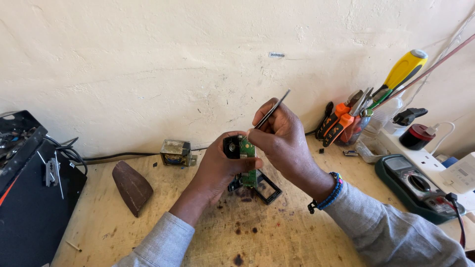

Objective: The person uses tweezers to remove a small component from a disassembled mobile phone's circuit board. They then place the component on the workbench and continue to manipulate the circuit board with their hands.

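Gripping a green circuit board (248, 153) with attached black module, the left hand (220, 165) steadies it while the right hand (279, 141), pinched on tweezers (272, 110), probes its top edge, a black frame (267, 187) lying detached at 6 o'clock below, so disassembly looks partway done.

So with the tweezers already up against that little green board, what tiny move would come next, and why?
Probably a slight dip of the tweezers toward the board. The right hand pinches them with the tips hidden beside its top edge, and the left hand holds the board up and steady.
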